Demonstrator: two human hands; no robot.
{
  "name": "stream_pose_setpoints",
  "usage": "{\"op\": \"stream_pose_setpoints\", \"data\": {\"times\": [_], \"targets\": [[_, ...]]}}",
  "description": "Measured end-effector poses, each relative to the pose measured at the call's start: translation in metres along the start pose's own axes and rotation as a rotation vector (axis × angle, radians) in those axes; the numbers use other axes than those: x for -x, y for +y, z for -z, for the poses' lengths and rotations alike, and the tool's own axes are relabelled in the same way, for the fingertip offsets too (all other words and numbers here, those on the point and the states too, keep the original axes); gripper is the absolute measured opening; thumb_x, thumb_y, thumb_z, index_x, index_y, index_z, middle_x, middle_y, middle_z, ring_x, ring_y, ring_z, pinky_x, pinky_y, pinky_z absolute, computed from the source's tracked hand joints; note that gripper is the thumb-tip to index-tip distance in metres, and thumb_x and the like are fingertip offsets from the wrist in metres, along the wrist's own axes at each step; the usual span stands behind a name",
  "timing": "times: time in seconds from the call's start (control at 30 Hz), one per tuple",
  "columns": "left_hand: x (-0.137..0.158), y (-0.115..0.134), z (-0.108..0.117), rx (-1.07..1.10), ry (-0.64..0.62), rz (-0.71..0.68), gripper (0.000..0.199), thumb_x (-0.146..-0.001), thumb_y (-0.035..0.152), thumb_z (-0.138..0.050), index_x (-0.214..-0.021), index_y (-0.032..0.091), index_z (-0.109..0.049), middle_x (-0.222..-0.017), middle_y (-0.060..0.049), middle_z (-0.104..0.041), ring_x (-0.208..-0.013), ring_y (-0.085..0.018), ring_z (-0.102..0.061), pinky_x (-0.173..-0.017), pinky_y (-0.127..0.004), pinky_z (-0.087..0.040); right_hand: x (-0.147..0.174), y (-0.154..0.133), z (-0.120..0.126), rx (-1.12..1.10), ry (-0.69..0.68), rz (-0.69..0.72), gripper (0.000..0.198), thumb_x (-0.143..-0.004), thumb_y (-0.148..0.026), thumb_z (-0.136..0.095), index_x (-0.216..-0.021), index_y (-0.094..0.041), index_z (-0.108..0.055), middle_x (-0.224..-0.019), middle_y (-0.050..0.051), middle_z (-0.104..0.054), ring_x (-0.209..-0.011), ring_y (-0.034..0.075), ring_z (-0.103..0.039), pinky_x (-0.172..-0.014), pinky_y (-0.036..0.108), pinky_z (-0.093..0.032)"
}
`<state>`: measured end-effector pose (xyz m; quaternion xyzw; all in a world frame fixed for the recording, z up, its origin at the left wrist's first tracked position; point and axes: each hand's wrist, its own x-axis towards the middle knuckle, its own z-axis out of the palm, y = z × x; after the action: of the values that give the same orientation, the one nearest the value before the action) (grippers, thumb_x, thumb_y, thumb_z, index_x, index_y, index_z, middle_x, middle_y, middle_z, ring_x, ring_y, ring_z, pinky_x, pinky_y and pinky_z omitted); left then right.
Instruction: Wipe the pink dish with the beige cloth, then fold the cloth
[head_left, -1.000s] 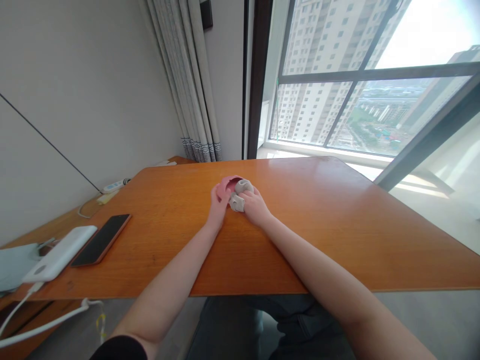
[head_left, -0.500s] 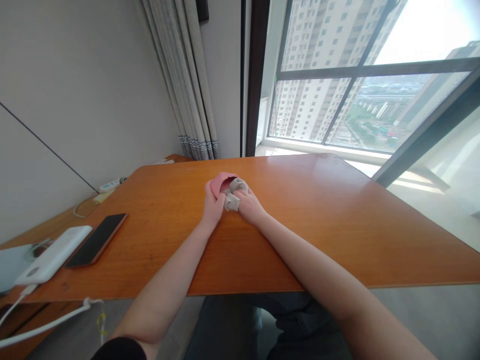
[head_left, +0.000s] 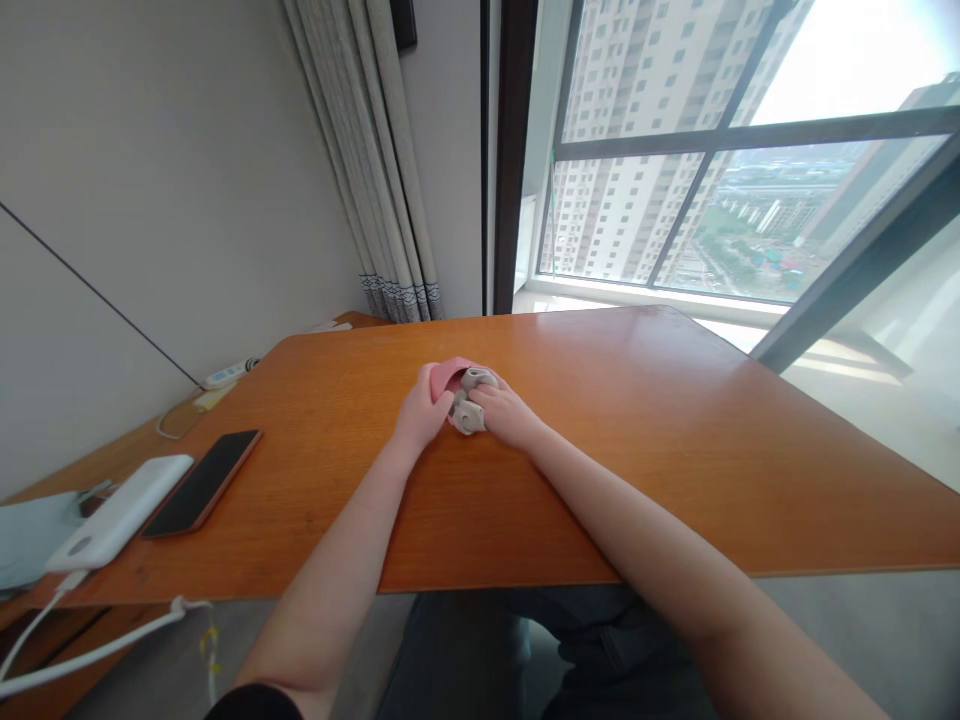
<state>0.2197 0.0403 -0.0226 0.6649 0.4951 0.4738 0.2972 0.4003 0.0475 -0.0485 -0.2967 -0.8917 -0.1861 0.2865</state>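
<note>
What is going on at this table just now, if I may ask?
A person's left hand holds a pink pouch-like item, while the right hand grips a grey cloth-like piece at its opening. Both are over the wooden table. A phone and a white device lie to the left.

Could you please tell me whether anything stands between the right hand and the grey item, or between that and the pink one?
Nothing visible does: the right hand is on the grey item, which sits at the open side of the pink item in the left hand.
</note>
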Motion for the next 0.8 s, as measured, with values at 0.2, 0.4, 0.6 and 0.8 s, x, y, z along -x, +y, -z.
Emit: {"op": "stream_pose_setpoints", "data": {"times": [0.2,0.4,0.6,0.8], "targets": [[0.02,0.011,-0.039,0.396,0.159,0.01,0.073,-0.077,0.038,-0.061,-0.136,0.022,-0.022,-0.121,-0.012,-0.056,-0.106,-0.02,-0.059,-0.093,-0.036,-0.045,0.006,0.0,-0.003,0.002,0.093,-0.188,0.019,-0.091,-0.019,-0.046,-0.082,-0.02,-0.063,-0.076,0.003,-0.058,-0.082,0.018,-0.051,-0.091,0.038,-0.041],[0.028,0.006,-0.051,0.41,0.266,0.087,0.037,-0.083,0.038,-0.051,-0.113,0.021,-0.037,-0.119,-0.009,-0.054,-0.108,-0.018,-0.056,-0.091,-0.032,-0.046,0.002,-0.016,-0.006,-0.015,0.095,-0.183,0.02,-0.09,-0.021,-0.046,-0.079,-0.019,-0.062,-0.075,0.004,-0.055,-0.078,0.019,-0.047,-0.086,0.037,-0.039],[0.008,0.006,-0.025,0.206,0.223,0.107,0.022,-0.075,0.022,-0.052,-0.095,0.02,-0.042,-0.1,-0.004,-0.057,-0.096,-0.018,-0.057,-0.087,-0.033,-0.046,-0.002,-0.008,-0.005,-0.016,0.034,-0.14,0.019,-0.09,-0.016,-0.044,-0.089,-0.018,-0.063,-0.077,0.005,-0.054,-0.081,0.02,-0.048,-0.091,0.04,-0.04],[0.002,0.005,-0.001,-0.011,0.063,0.057,0.021,-0.072,0.023,-0.058,-0.092,0.02,-0.052,-0.088,-0.004,-0.06,-0.091,-0.023,-0.059,-0.086,-0.039,-0.044,0.002,-0.005,-0.003,-0.005,0.009,-0.04,0.022,-0.094,-0.017,-0.04,-0.093,-0.024,-0.062,-0.081,0.002,-0.058,-0.09,0.017,-0.052,-0.106,0.039,-0.032]]}}
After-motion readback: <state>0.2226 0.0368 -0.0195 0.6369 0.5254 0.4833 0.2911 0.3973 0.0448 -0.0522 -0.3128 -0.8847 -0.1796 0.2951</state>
